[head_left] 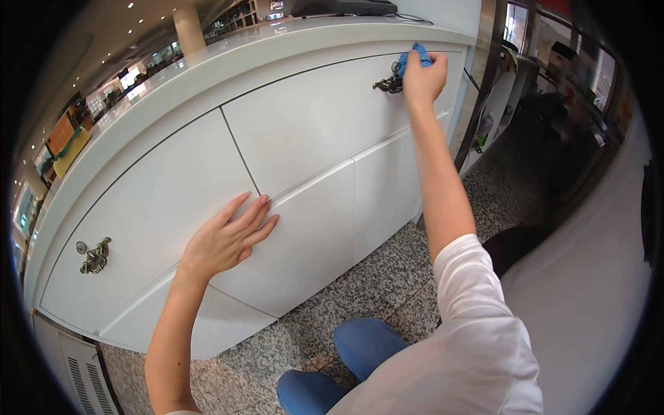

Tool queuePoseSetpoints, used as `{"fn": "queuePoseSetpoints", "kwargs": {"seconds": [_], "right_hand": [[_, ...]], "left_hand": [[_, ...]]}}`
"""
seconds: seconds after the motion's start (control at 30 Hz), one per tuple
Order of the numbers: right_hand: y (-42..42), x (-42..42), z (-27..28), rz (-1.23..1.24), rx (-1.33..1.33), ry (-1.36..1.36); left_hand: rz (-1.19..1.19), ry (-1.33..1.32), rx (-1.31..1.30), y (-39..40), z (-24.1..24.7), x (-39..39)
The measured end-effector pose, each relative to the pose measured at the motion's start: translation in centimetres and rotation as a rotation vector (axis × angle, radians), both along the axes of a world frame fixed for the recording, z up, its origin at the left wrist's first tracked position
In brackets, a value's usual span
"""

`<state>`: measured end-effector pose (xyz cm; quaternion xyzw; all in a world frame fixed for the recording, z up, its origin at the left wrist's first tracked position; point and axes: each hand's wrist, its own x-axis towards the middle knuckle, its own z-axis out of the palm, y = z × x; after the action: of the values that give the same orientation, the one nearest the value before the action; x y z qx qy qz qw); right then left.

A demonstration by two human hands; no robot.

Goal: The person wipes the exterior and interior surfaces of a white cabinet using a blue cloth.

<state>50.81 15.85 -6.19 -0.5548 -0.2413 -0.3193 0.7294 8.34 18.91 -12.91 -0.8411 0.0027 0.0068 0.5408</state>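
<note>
My right hand point(424, 79) grips a bunched blue cloth point(418, 56) at the upper right of a white cabinet point(311, 124). The cloth is right beside an ornate dark metal handle point(388, 84) and the round lock point(395, 67) above it, partly covering them. Holding nothing, my left hand point(232, 233) lies with spread fingers near the lower end of the dark seam between two upper panels. Another ornate metal handle point(96, 258) is on the left panel, with a round lock point(81, 247) by it.
A white countertop point(270, 42) overhangs the cabinet and carries a black device point(345, 7) with a cable. Below lies a speckled stone floor point(358, 270). A metal post point(480, 72) rises at the right end. A vented white panel point(85, 376) is at lower left.
</note>
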Motion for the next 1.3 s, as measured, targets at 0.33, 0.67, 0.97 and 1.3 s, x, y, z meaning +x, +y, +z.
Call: {"fn": "queuePoseSetpoints", "kwargs": {"seconds": [0.33, 0.67, 0.97, 1.3], "right_hand": [[-1.5, -9.3, 1.0, -0.009, -0.04, -0.24], [1.4, -23.4, -3.9, 0.381, -0.021, -1.04], [0.9, -16.3, -1.9, 0.102, 0.058, -0.372], [-1.0, -31.1, -1.2, 0.651, -0.124, -1.019]], "left_hand": [[-0.017, -0.003, 0.004, 0.1, -0.2, 0.9], [-0.087, -0.007, -0.061, 1.4, -0.6, -0.3], [-0.09, -0.051, 0.0, 1.2, 0.0, -0.9], [-0.134, -0.206, -0.153, 3.4, -3.3, -1.8]]}}
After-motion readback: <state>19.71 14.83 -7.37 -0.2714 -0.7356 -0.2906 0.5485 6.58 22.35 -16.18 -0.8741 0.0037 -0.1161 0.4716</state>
